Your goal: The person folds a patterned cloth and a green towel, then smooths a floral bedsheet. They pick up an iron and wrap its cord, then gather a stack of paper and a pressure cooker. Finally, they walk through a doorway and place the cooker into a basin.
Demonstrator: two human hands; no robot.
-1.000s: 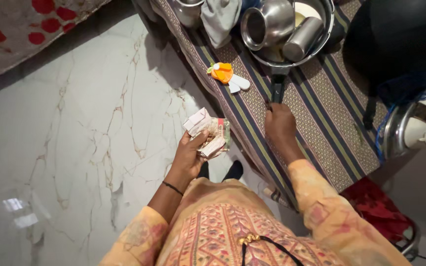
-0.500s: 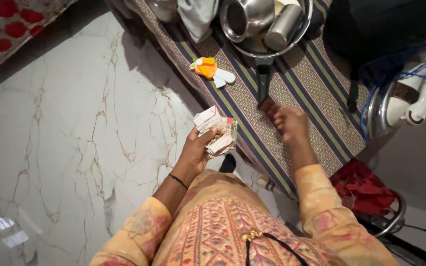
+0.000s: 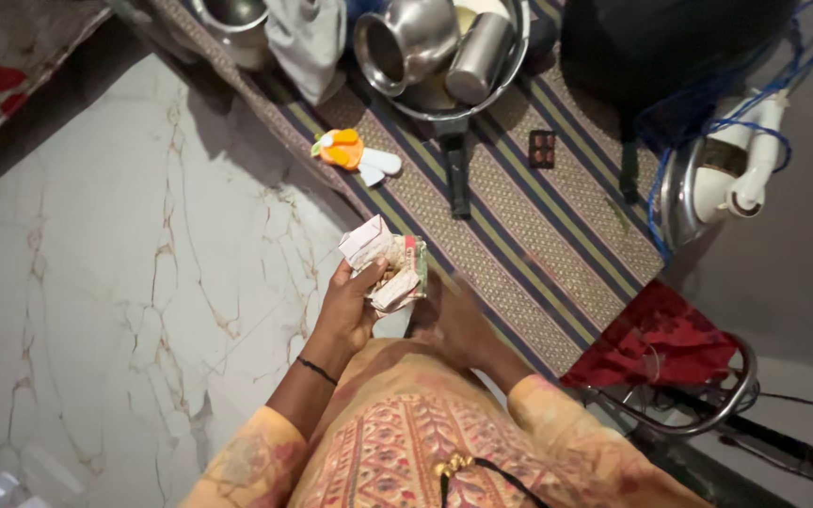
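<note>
From my feed, my left hand [image 3: 350,306] is curled closed around a bundle of small paper packets [image 3: 388,265], thumb pressed over the top, holding it above the marble floor [image 3: 115,263] just off the edge of the striped tabletop [image 3: 529,235]. My right hand [image 3: 454,320] sits just at 3 o'clock of the bundle, blurred, so I cannot tell whether its grip is wide or narrow, or whether it touches the packets. At 12 o'clock of the bundle, on the striped cloth, lies an orange and white toy [image 3: 355,155]. Further toward 1 o'clock a steel pan [image 3: 454,99] with a black handle carries a round steel pot [image 3: 402,42] and a steel tumbler [image 3: 477,58], both on their sides. A small dark blister strip [image 3: 542,148] lies at 2 o'clock, apart from the pan handle. A red cloth [image 3: 656,343] hangs at 3 o'clock.
</note>
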